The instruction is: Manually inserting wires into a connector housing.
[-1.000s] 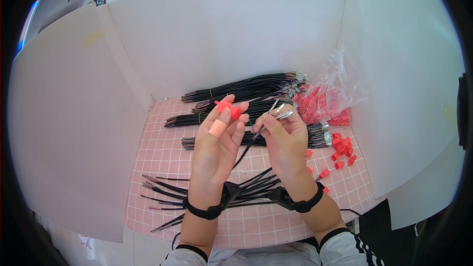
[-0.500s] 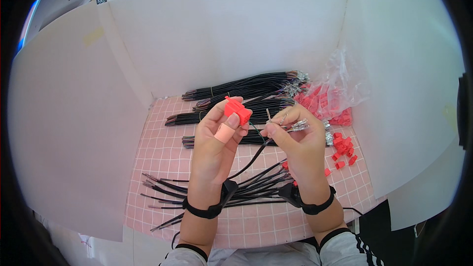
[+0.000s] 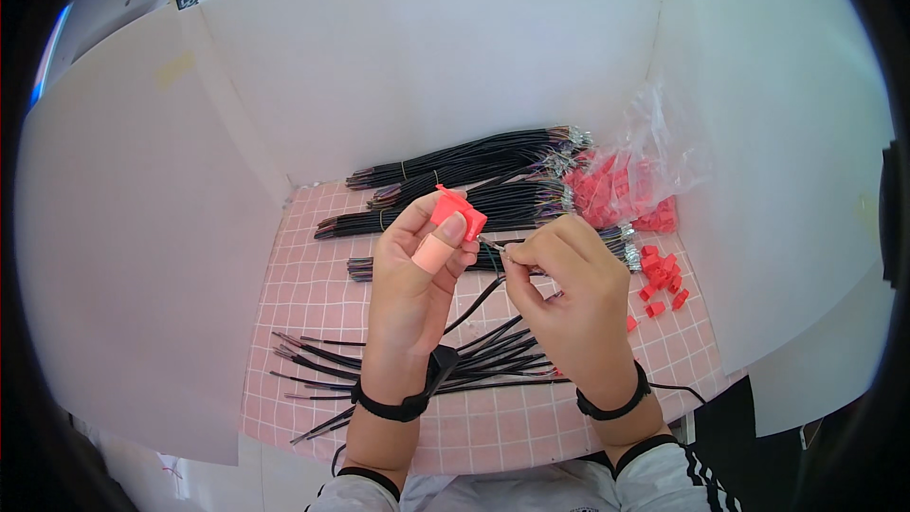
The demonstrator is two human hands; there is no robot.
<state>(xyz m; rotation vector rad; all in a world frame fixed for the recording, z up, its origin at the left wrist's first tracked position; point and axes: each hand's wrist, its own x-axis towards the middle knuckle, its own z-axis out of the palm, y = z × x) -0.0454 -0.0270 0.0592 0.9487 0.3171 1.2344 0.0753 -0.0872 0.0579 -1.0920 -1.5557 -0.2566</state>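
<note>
Currently left hand palm up, pinching red plug; right hand knuckles up, pinching wire. Beyond, 4 cable bundles, nearest partly behind hands.

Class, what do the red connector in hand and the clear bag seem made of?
Red connector: probably hard, satin plastic, given its even colour and straight edges. Clear bag: likely thin plastic film, glossy; it looks see-through, crinkled and catches light.

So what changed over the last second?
Right hand rolled over, its back now showing, and brought a pinched wire end up to the red connector; the fanned terminals went out of sight. Connector shifted slightly right. Left hand still holds it; cable bundles and plastic bag stayed put.
</note>
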